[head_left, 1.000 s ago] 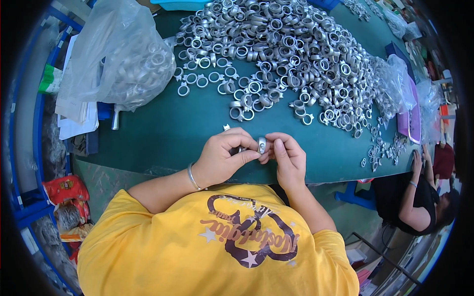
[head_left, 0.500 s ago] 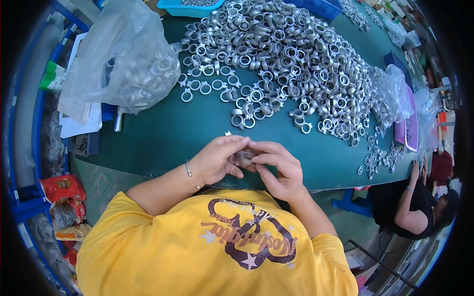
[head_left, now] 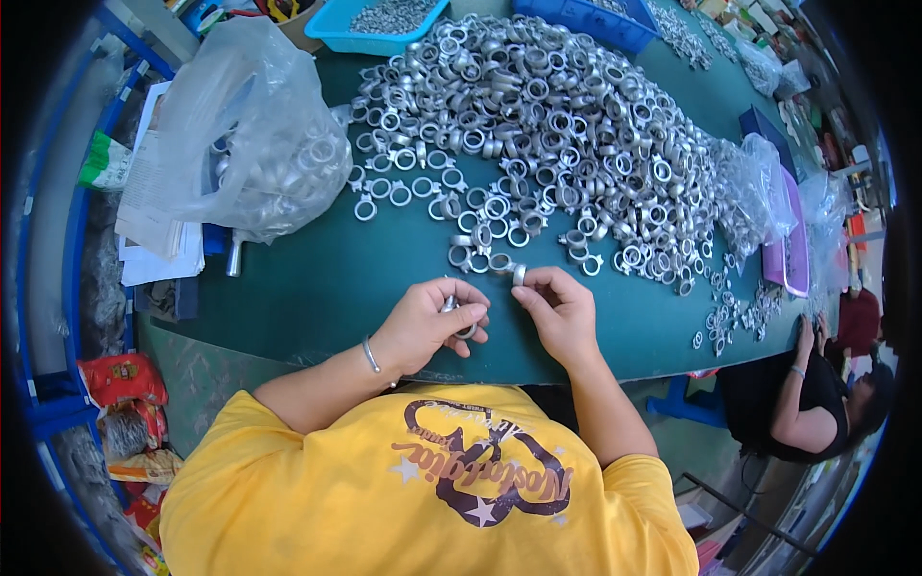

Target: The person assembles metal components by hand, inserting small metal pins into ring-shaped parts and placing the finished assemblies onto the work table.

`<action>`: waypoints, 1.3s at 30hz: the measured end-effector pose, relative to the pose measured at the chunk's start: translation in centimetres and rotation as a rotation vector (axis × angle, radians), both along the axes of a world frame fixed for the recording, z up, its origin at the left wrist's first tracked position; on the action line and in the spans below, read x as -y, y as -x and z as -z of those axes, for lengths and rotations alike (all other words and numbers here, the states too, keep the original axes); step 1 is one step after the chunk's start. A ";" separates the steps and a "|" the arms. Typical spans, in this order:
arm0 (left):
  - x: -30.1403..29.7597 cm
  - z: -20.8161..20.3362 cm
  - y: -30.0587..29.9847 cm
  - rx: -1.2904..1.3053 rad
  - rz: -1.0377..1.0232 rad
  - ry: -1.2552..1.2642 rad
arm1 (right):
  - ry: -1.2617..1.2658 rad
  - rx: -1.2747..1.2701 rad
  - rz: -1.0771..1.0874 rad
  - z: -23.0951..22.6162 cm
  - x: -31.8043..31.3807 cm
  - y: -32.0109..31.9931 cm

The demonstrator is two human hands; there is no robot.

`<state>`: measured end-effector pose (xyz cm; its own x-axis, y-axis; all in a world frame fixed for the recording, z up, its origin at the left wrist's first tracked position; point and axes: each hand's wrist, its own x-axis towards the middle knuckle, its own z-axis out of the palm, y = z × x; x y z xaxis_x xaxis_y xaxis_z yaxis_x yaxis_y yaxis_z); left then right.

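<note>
My left hand [head_left: 434, 324] is closed around a silver metal ring [head_left: 467, 332], partly covered by the fingers; a second piece of metal shows at the fingertips. Between thumb and forefinger, my right hand [head_left: 557, 312] pinches another silver ring [head_left: 520, 276], seen nearly edge-on. Both hands are above the near part of the green table [head_left: 307, 288], a short gap between them. Just beyond them a large heap of silver rings [head_left: 576, 125] covers the table, many with small lugs. Several loose rings [head_left: 400, 194] lie along its near left edge.
At the left stands a clear plastic bag [head_left: 259, 144] holding rings, beside papers [head_left: 158, 230]. A light-blue tray [head_left: 370, 40] and a dark-blue tray [head_left: 595, 27] sit behind the heap. To the right are a purple basket [head_left: 789, 240] and a co-worker in black [head_left: 778, 403].
My hands were together over the rings and have moved apart. The right hand has gone slightly forward with one ring, while the left keeps hold of another.
</note>
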<state>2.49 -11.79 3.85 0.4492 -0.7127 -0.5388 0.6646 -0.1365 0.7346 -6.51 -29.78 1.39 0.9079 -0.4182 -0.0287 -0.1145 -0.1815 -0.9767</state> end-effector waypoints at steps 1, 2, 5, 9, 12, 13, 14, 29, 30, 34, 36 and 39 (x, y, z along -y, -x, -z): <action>0.1 0.3 0.0 0.023 -0.002 0.012 | -0.119 -0.029 -0.004 -0.4 -0.3 0.6; 0.2 0.4 0.1 0.011 0.003 0.011 | -0.189 -0.015 -0.025 -0.1 -0.5 1.3; 0.9 -0.2 0.4 0.080 0.022 0.066 | -0.046 0.160 -0.097 -0.7 -1.3 1.9; 1.0 -0.2 0.7 0.094 0.044 0.098 | 0.198 0.301 -0.148 -0.7 -1.3 2.0; 0.7 -0.4 0.7 0.068 0.040 0.117 | 0.388 0.404 -0.153 -0.9 -1.3 1.7; 0.7 -0.5 0.8 0.182 0.059 0.088 | 0.386 0.404 -0.152 -1.0 -1.3 1.7; 0.7 -0.5 0.9 0.295 0.078 0.059 | 0.335 0.395 -0.136 -1.0 -1.4 1.7; 0.5 -0.1 1.6 0.770 0.026 0.138 | -0.561 0.306 -0.247 -0.3 -1.3 2.6; 0.5 -0.2 1.5 0.770 0.024 0.139 | -0.586 0.341 -0.239 -0.4 -1.4 2.5; 0.4 -0.4 1.1 0.246 0.023 0.071 | -0.544 0.403 -0.228 -0.7 -1.8 2.3; 0.4 -0.1 1.0 0.147 0.004 0.116 | -0.387 0.439 -0.196 -0.3 -1.9 2.5; 0.6 0.4 1.1 -0.095 -0.034 0.156 | -0.029 0.437 -0.153 -0.9 -2.3 2.5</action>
